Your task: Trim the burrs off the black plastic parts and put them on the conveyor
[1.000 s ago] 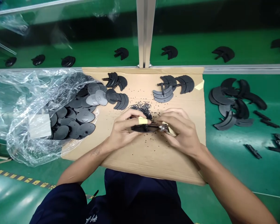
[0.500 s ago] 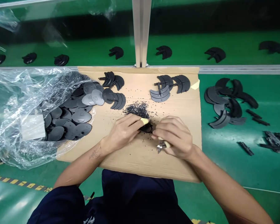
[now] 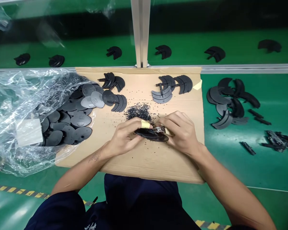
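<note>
My left hand (image 3: pixel 126 138) is closed on the left end of a black oval plastic part (image 3: pixel 151 135), held tilted above the cardboard. Yellow tape wraps one of its digits. My right hand (image 3: pixel 182 132) is wrapped round a pair of nippers (image 3: pixel 159 129); their shiny metal jaws are at the part's upper right side. Most of the handles are hidden in my palm. Just beyond the hands lies a heap of tiny black plastic clippings (image 3: pixel 138 111), with loose bits scattered around it.
Black oval plates (image 3: pixel 80 120) spill from a clear plastic bag (image 3: pixel 12 95) at left. Curved black parts (image 3: pixel 162 95) lie along the cardboard's (image 3: pixel 144 163) far side. More curved parts (image 3: pixel 217 95) and narrow black pieces (image 3: pixel 276 140) are at right. A metal post (image 3: pixel 141 35) rises behind.
My right hand has turned, bringing the nippers' jaws from pointing down toward me up to the black part. My left hand has tilted the part, so more of it shows.
</note>
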A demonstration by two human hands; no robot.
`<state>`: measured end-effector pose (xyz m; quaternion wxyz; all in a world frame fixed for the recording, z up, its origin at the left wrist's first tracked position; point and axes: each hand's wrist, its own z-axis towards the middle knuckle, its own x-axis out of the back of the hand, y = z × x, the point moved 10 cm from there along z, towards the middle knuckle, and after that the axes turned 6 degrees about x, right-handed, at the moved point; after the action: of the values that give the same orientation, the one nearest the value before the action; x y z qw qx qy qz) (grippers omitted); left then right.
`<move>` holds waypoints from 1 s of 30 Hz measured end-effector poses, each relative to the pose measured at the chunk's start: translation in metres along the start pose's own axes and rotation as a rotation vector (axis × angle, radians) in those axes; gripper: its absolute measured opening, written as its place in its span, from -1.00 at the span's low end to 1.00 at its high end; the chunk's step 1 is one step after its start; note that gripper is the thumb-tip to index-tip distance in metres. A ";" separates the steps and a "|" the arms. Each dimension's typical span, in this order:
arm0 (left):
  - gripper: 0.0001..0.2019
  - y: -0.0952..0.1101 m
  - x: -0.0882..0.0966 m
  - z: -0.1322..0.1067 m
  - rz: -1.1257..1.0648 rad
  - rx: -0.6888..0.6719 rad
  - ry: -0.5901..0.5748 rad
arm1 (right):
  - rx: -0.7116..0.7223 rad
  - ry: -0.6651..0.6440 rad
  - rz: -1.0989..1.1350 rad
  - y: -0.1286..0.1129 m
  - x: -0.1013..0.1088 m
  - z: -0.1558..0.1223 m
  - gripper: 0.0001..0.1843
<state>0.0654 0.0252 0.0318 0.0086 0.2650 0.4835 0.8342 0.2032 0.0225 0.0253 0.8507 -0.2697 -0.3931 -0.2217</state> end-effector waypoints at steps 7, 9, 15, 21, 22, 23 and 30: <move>-0.66 -0.004 0.000 -0.001 -0.035 0.019 0.020 | 0.022 0.015 -0.028 -0.003 0.003 0.001 -0.79; -0.66 -0.004 0.000 -0.001 -0.041 0.023 0.015 | 0.031 0.020 -0.061 -0.005 0.005 0.002 -0.83; -0.72 -0.003 0.000 -0.001 -0.062 0.021 0.034 | 0.046 0.035 -0.190 -0.012 0.010 0.004 -0.91; -0.76 -0.001 0.001 -0.002 -0.055 -0.002 0.054 | 0.029 0.022 -0.172 -0.012 0.009 0.002 -0.84; -0.76 -0.001 0.001 -0.002 -0.057 -0.005 0.053 | 0.028 0.012 -0.180 -0.012 0.009 0.002 -0.82; -0.77 -0.002 0.001 -0.002 -0.060 -0.005 0.050 | 0.026 0.006 -0.188 -0.012 0.008 0.002 -0.79; -0.72 -0.001 0.002 -0.001 -0.044 -0.006 0.043 | 0.002 0.038 -0.156 -0.008 0.009 0.000 -0.78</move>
<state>0.0633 0.0255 0.0317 0.0173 0.2362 0.4867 0.8408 0.2036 0.0146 0.0346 0.8384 -0.2332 -0.3967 -0.2921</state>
